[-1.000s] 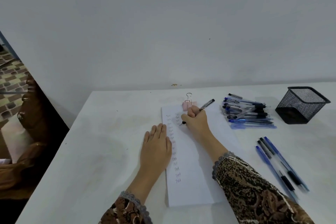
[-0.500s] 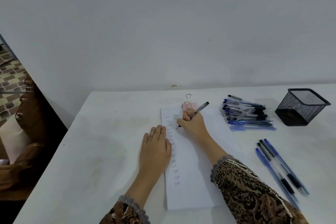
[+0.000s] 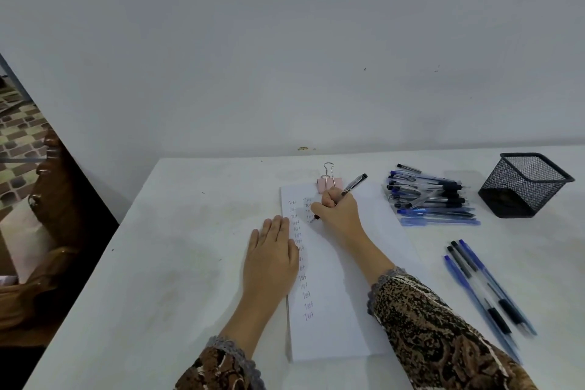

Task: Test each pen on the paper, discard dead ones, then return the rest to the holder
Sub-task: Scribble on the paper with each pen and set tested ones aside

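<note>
I judge the pen (image 3: 354,184) light and stiff, pinched low on its barrel by my right hand (image 3: 340,215), while my left hand (image 3: 272,260), fingers (image 3: 278,228) straight, presses the paper (image 3: 335,326).

Left side: bare table (image 3: 152,263) runs near to far, open passage.
Middle: left hand (image 3: 272,260) flat on paper (image 3: 342,310), right hand (image 3: 340,215) gripping pen (image 3: 354,183); binder clip (image 3: 326,184) just beyond.
Far right: pen pile (image 3: 430,199), mesh holder (image 3: 522,190), narrow gap between.
Near right: four loose pens (image 3: 489,290); bare strip separates them from the pile.
</note>
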`<action>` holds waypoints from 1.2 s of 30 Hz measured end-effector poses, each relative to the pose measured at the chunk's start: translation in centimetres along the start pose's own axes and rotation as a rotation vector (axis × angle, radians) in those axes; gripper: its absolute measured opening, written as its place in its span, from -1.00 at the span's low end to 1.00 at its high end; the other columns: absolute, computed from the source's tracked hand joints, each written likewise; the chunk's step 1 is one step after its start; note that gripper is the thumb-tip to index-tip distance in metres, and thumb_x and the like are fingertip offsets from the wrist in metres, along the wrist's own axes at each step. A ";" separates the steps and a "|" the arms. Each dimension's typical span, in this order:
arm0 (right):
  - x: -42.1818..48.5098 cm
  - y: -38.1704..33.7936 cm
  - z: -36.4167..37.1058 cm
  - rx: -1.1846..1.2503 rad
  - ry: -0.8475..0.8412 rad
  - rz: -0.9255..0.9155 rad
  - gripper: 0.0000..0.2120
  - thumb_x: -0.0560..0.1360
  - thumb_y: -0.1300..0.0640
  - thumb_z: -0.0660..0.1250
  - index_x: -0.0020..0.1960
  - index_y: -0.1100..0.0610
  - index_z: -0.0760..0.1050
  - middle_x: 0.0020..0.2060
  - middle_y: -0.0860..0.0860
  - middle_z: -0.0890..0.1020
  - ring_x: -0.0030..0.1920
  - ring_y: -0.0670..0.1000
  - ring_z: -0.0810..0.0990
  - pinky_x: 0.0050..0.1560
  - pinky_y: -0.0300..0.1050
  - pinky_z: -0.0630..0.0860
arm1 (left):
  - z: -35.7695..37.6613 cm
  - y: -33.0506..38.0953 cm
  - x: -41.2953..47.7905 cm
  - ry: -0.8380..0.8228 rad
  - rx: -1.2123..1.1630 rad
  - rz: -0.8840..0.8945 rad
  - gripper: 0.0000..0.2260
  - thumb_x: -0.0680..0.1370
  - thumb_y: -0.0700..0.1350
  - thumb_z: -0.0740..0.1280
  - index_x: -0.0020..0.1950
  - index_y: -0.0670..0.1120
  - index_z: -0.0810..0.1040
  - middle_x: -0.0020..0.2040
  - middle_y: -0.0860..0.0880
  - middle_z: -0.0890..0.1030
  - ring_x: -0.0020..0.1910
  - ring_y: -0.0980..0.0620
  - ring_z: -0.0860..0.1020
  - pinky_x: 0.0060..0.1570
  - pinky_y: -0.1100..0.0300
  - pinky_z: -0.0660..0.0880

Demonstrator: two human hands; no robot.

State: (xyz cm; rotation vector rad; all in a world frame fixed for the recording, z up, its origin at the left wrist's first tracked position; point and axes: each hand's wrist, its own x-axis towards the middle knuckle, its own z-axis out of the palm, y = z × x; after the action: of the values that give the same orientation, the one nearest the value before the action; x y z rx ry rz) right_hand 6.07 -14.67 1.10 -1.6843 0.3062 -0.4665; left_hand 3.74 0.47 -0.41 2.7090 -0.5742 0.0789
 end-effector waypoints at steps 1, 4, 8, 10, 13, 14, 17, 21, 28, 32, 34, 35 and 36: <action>0.1 0.0 0.0 -0.003 0.006 -0.002 -0.53 0.25 0.40 0.30 -0.48 0.01 0.06 -0.55 -0.16 0.17 -0.43 -0.09 0.13 -0.34 -0.24 0.15 | 0.0 0.0 0.0 -0.002 -0.004 0.000 -0.56 0.64 -0.06 -0.07 0.52 -0.07 -0.01 0.54 0.02 0.03 0.52 0.08 -0.05 0.48 0.14 -0.14; 0.0 -0.2 0.1 -0.024 0.005 -0.013 -0.51 0.28 0.44 0.30 -0.47 0.03 0.06 -0.50 -0.12 0.18 -0.44 -0.10 0.14 -0.32 -0.24 0.16 | -0.1 0.1 0.0 -0.007 -0.017 -0.003 -0.56 0.64 -0.06 -0.07 0.52 -0.06 -0.01 0.54 0.02 0.02 0.52 0.08 -0.06 0.46 0.15 -0.17; 0.0 -0.1 0.0 -0.040 0.011 -0.016 -0.53 0.28 0.43 0.29 -0.46 0.04 0.06 -0.49 -0.09 0.18 -0.45 -0.10 0.13 -0.35 -0.24 0.15 | -0.1 0.1 -0.1 0.006 -0.026 -0.004 -0.56 0.64 -0.06 -0.06 0.52 -0.06 0.01 0.54 0.01 0.04 0.52 0.08 -0.04 0.46 0.16 -0.17; 0.1 0.1 0.0 -0.018 0.030 -0.017 -0.54 0.26 0.40 0.29 -0.45 0.03 0.05 -0.52 -0.14 0.14 -0.43 -0.10 0.11 -0.34 -0.22 0.12 | -0.1 0.1 -0.1 0.008 -0.030 -0.003 -0.56 0.64 -0.07 -0.05 0.52 -0.06 0.02 0.54 0.02 0.05 0.52 0.07 -0.03 0.46 0.15 -0.15; 0.1 0.1 0.0 -0.007 0.008 -0.022 -0.58 0.21 0.32 0.28 -0.47 0.01 0.04 -0.57 -0.15 0.13 -0.44 -0.11 0.10 -0.34 -0.22 0.10 | 0.0 0.0 0.0 0.015 -0.030 -0.001 -0.56 0.63 -0.07 -0.05 0.52 -0.06 0.03 0.54 0.02 0.06 0.51 0.08 -0.03 0.46 0.15 -0.15; 0.1 0.1 0.0 -0.007 0.001 -0.020 -0.60 0.19 0.29 0.27 -0.46 0.02 0.04 -0.57 -0.15 0.13 -0.43 -0.10 0.10 -0.35 -0.22 0.10 | 0.0 0.0 0.0 0.017 -0.032 -0.001 -0.56 0.63 -0.07 -0.05 0.52 -0.06 0.03 0.54 0.02 0.06 0.52 0.07 -0.02 0.46 0.15 -0.15; 0.2 0.2 0.0 0.005 0.016 -0.006 -0.60 0.20 0.32 0.28 -0.44 0.03 0.04 -0.54 -0.15 0.13 -0.41 -0.08 0.10 -0.35 -0.20 0.09 | 0.1 0.0 0.0 0.021 -0.020 0.002 -0.56 0.64 -0.07 -0.05 0.52 -0.06 0.03 0.54 0.02 0.06 0.51 0.07 -0.02 0.46 0.15 -0.14; 0.4 0.2 -0.1 -0.008 0.039 -0.010 -0.55 0.27 0.42 0.27 -0.44 0.05 0.05 -0.48 -0.08 0.13 -0.42 -0.10 0.10 -0.34 -0.21 0.09 | 0.1 0.0 0.0 0.022 -0.028 0.003 -0.56 0.64 -0.07 -0.05 0.52 -0.06 0.03 0.54 0.02 0.06 0.52 0.07 -0.02 0.46 0.15 -0.15; 0.2 0.3 -0.1 -0.006 0.046 -0.022 -0.54 0.27 0.42 0.27 -0.45 0.04 0.05 -0.51 -0.12 0.13 -0.44 -0.12 0.11 -0.39 -0.29 0.10 | 0.2 -0.1 0.0 0.025 -0.034 0.002 -0.56 0.64 -0.06 -0.05 0.52 -0.06 0.03 0.54 0.02 0.06 0.51 0.08 -0.02 0.46 0.15 -0.15; 0.1 0.1 -0.2 0.054 0.072 0.039 -0.53 0.33 0.42 0.26 -0.45 0.03 0.05 -0.50 -0.08 0.14 -0.46 -0.10 0.11 -0.44 -0.29 0.10 | 0.1 0.0 -0.1 0.022 -0.047 -0.002 -0.56 0.64 -0.07 -0.05 0.52 -0.06 0.04 0.54 0.02 0.07 0.51 0.08 -0.02 0.46 0.15 -0.15; 0.2 -0.2 -0.7 0.268 0.074 0.130 -0.53 0.43 0.37 0.30 -0.44 0.05 0.11 -0.59 -0.08 0.19 -0.57 -0.10 0.13 -0.55 -0.28 0.11 | 0.1 0.0 -0.1 0.025 -0.055 0.001 -0.56 0.64 -0.07 -0.05 0.52 -0.06 0.05 0.53 0.02 0.07 0.51 0.08 -0.02 0.46 0.16 -0.15; 0.3 -0.5 -1.1 0.376 0.066 0.174 -0.58 0.51 0.27 0.31 -0.41 0.07 0.18 -0.63 -0.07 0.25 -0.62 -0.11 0.17 -0.60 -0.31 0.12 | 0.1 0.0 -0.1 0.028 -0.058 0.002 -0.56 0.63 -0.06 -0.05 0.52 -0.06 0.05 0.53 0.02 0.08 0.51 0.08 -0.02 0.46 0.16 -0.15; 0.4 -0.9 -1.4 0.441 0.059 0.219 -0.64 0.56 0.13 0.27 -0.37 0.10 0.24 -0.64 -0.05 0.30 -0.65 -0.11 0.22 -0.61 -0.32 0.13 | 0.1 -0.1 -0.1 0.028 -0.062 0.003 -0.56 0.63 -0.06 -0.04 0.52 -0.06 0.05 0.53 0.02 0.08 0.51 0.08 -0.01 0.46 0.16 -0.15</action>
State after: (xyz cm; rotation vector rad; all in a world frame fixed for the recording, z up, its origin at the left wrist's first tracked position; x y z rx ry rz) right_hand 5.72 -15.95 2.20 -1.1946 0.3946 -0.3873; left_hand 3.71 0.50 -0.54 2.6428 -0.5628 0.0972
